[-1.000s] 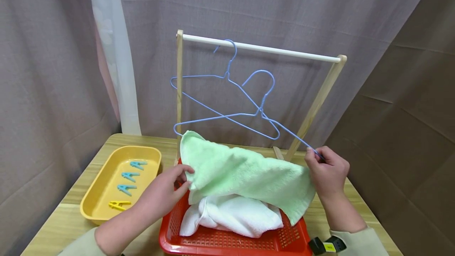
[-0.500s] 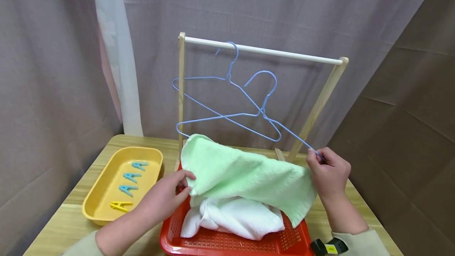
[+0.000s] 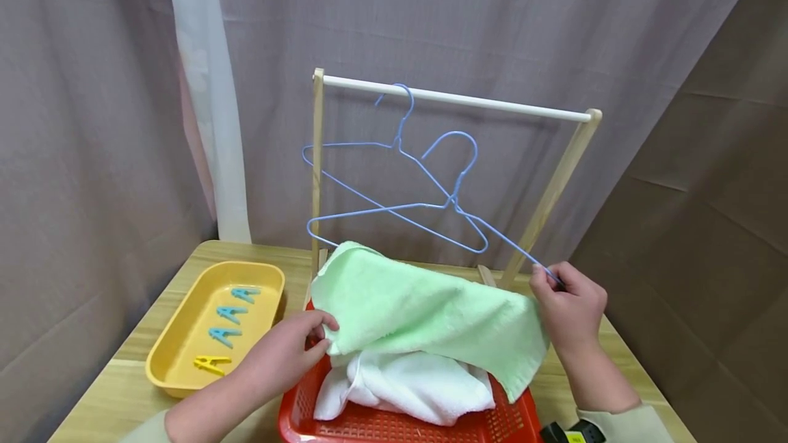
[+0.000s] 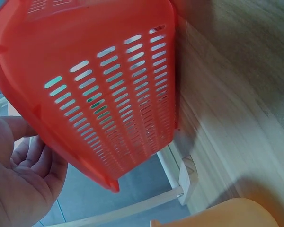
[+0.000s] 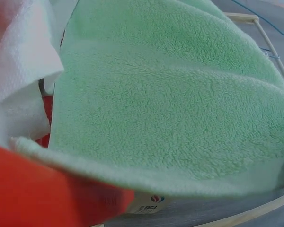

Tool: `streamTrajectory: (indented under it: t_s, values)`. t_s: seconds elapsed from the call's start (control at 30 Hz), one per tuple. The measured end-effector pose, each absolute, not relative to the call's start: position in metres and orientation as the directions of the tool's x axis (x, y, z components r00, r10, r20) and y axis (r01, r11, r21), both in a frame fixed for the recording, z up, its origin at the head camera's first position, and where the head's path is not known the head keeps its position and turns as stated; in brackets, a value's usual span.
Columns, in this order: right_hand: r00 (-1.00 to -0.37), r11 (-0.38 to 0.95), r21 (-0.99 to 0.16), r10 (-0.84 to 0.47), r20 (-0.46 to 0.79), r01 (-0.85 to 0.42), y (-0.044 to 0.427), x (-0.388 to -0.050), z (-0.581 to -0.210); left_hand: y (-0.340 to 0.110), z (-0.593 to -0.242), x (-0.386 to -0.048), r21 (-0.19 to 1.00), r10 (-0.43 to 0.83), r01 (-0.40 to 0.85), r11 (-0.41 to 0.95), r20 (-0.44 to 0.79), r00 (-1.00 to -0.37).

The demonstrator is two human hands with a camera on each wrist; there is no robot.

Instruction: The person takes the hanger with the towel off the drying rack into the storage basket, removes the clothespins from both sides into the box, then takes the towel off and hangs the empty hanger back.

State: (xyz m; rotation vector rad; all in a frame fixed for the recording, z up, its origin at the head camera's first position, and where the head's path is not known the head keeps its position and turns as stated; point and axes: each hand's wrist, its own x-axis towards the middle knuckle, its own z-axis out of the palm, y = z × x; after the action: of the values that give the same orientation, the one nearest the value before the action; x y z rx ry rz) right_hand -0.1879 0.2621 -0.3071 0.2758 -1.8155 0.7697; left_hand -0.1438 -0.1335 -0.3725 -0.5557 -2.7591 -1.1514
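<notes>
A light green towel hangs draped over the lower bar of a blue wire hanger. In the head view my right hand grips the hanger's right end, holding it tilted above the basket. My left hand pinches the towel's lower left edge; in the left wrist view its curled fingers are beside the basket rim, and their contact with the towel is hidden. Beneath the green towel, a crumpled white towel lies in the red basket. Green pile fills most of the right wrist view.
Behind the basket stands a wooden rack with a white rail, where a second blue hanger hangs. To the left, a yellow tray holds several teal clothes pegs and a yellow peg. Curtains surround the table.
My left hand has drawn the towel's left side slightly downward, and its upper left corner has slid a little right along the hanger. The right hand keeps its grip. The head view has shifted slightly.
</notes>
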Motion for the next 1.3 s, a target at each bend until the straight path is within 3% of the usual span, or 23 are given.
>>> streamTrajectory:
  t_s: [0.77, 1.3]
  values:
    - [-0.393, 0.750, -0.385, 0.181, 0.902, -0.538, 0.2645, -0.1886, -0.3110, -0.1329, -0.3743, -0.1423, 0.644, 0.314, 0.350, 0.680, 0.175, -0.933]
    - [-0.395, 0.746, -0.394, 0.190, 0.899, -0.537, 0.2648, -0.1859, -0.3091, -0.1343, -0.3787, -0.1401, 0.573, 0.314, 0.398, 0.717, 0.246, -0.917]
